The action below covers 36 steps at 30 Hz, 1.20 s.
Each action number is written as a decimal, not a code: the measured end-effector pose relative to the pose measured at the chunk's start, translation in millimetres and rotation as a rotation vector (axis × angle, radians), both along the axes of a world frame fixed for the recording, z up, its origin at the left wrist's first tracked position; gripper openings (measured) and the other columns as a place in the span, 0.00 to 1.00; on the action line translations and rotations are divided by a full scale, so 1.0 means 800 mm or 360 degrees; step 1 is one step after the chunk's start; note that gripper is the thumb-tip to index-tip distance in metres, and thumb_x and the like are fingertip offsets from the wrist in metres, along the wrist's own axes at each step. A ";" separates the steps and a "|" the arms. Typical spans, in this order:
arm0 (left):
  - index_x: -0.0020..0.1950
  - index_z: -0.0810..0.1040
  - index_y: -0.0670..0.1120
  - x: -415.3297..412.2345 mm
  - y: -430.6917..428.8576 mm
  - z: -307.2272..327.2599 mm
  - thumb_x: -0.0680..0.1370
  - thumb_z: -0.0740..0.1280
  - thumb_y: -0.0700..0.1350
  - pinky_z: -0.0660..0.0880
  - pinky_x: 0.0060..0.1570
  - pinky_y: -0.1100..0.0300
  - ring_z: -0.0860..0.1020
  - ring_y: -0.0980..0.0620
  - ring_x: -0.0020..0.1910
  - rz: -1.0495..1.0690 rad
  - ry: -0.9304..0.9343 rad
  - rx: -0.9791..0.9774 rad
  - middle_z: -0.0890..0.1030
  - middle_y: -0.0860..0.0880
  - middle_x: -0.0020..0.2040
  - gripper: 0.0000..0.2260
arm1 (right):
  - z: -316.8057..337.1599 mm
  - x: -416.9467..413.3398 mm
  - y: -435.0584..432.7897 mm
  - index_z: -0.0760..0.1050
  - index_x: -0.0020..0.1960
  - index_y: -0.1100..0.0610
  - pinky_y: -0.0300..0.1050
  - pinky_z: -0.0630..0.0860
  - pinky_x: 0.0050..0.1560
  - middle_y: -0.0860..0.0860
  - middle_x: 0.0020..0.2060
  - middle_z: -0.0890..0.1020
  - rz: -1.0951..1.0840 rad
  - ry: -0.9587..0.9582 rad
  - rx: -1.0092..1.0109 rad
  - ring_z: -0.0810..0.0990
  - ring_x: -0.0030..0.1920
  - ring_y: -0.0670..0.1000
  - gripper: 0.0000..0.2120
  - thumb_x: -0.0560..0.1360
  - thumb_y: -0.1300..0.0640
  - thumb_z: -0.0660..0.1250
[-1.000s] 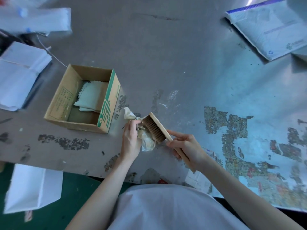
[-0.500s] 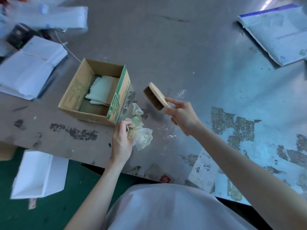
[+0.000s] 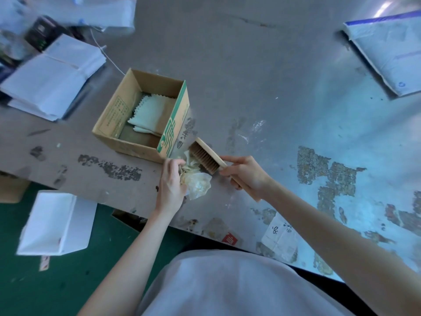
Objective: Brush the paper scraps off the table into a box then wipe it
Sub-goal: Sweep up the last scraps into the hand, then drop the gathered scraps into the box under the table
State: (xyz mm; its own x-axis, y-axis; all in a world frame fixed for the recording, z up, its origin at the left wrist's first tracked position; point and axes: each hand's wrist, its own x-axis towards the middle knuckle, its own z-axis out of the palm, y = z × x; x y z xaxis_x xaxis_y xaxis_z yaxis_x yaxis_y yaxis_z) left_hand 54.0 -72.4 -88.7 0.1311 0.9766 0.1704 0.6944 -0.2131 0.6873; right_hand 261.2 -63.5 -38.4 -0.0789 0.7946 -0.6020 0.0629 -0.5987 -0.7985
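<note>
**Scraps gathered at the box, none inside, wipe not started**

Head view:
- Right hand [image 3: 246, 176] is wrapped round the handle of the wooden brush [image 3: 206, 156], forefinger along its back. The bristles press into the paper scraps [image 3: 197, 182].
- Left hand [image 3: 170, 183] has its fingers curled on the same crumpled wad, bunching it near the front edge of the worktop [image 3: 250, 76].
- The scraps sit just beside the near right corner of the box [image 3: 136, 143], outside it.
- The box is open and upright, with only a pale zigzag-edged cloth [image 3: 152, 112] visible inside.

Progress, my read:
- Sweeping is well along, with the bulk collected in one wad.
- The transfer into the box is not done.
- A few pale flecks further right on the worktop may need another pass.
- The wipe is untouched, and the cloth is probably meant for it.
</note>
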 end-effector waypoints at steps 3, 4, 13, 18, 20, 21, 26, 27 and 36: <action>0.54 0.69 0.39 0.002 0.000 -0.003 0.64 0.62 0.22 0.69 0.60 0.63 0.71 0.46 0.57 -0.0015 -0.0001 0.0060 0.67 0.40 0.58 0.21 | 0.002 0.002 -0.016 0.80 0.60 0.54 0.37 0.64 0.23 0.56 0.29 0.73 -0.0030 0.0106 -0.0045 0.67 0.22 0.51 0.21 0.70 0.68 0.66; 0.55 0.69 0.39 0.002 0.001 -0.004 0.65 0.63 0.23 0.67 0.61 0.64 0.71 0.46 0.59 -0.0032 -0.0001 0.0072 0.67 0.40 0.60 0.21 | 0.002 0.002 -0.021 0.80 0.60 0.54 0.38 0.63 0.23 0.56 0.29 0.73 -0.0036 0.0137 -0.0052 0.67 0.22 0.51 0.21 0.70 0.68 0.66; 0.61 0.71 0.40 0.001 -0.004 -0.010 0.63 0.67 0.22 0.73 0.57 0.61 0.71 0.52 0.58 -0.0186 -0.0018 0.0073 0.68 0.45 0.60 0.28 | 0.010 0.013 -0.049 0.82 0.55 0.54 0.37 0.64 0.23 0.58 0.34 0.73 -0.0048 0.0323 -0.0106 0.67 0.23 0.51 0.17 0.71 0.68 0.66; 0.60 0.71 0.39 0.002 -0.027 -0.001 0.64 0.67 0.22 0.70 0.57 0.69 0.70 0.55 0.58 -0.0133 -0.0065 0.0106 0.68 0.45 0.59 0.27 | 0.015 0.019 -0.061 0.82 0.57 0.54 0.38 0.64 0.23 0.58 0.33 0.73 0.0012 0.0369 -0.0088 0.67 0.24 0.52 0.18 0.71 0.68 0.65; 0.59 0.72 0.39 -0.001 -0.039 0.007 0.63 0.65 0.21 0.70 0.57 0.69 0.70 0.55 0.57 -0.0047 -0.0071 0.0148 0.68 0.44 0.59 0.27 | 0.019 0.017 -0.065 0.82 0.56 0.54 0.40 0.64 0.24 0.58 0.33 0.73 0.0071 0.0403 -0.0087 0.67 0.24 0.52 0.18 0.71 0.68 0.65; 0.59 0.72 0.39 -0.003 -0.044 0.011 0.63 0.65 0.20 0.70 0.56 0.69 0.70 0.55 0.57 -0.0014 -0.0065 0.0157 0.68 0.43 0.59 0.27 | 0.020 0.015 -0.067 0.82 0.56 0.53 0.40 0.64 0.24 0.58 0.34 0.73 0.0093 0.0420 -0.0091 0.67 0.25 0.52 0.18 0.71 0.68 0.65; 0.59 0.71 0.41 -0.027 -0.078 0.021 0.63 0.66 0.20 0.71 0.58 0.68 0.70 0.55 0.59 0.0168 -0.0068 0.0155 0.67 0.45 0.60 0.28 | 0.022 -0.011 -0.075 0.82 0.58 0.54 0.40 0.63 0.24 0.57 0.34 0.73 0.0197 0.0506 -0.0134 0.67 0.24 0.52 0.19 0.71 0.69 0.65; 0.59 0.71 0.41 -0.029 -0.080 0.023 0.63 0.66 0.20 0.72 0.58 0.67 0.70 0.54 0.59 0.0186 -0.0069 0.0158 0.68 0.44 0.60 0.28 | 0.023 -0.013 -0.075 0.81 0.58 0.55 0.40 0.63 0.23 0.57 0.33 0.73 0.0192 0.0518 -0.0139 0.67 0.23 0.52 0.19 0.71 0.69 0.65; 0.61 0.72 0.38 -0.123 -0.163 0.021 0.63 0.66 0.21 0.67 0.58 0.72 0.69 0.56 0.60 0.0607 -0.0061 0.0075 0.68 0.44 0.61 0.28 | 0.009 -0.124 -0.098 0.79 0.61 0.56 0.41 0.64 0.25 0.59 0.36 0.75 0.0533 0.0570 -0.0261 0.67 0.23 0.51 0.21 0.70 0.68 0.66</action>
State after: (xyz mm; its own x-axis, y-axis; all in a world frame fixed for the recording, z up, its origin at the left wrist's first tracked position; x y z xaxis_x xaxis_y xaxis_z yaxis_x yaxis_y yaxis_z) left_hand -44.4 -202.6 -72.2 -0.2476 0.9449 0.2140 0.7039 0.0236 0.7100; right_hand 162.3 -142.1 -31.1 -0.5369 0.5879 -0.6051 0.0127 -0.7116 -0.7025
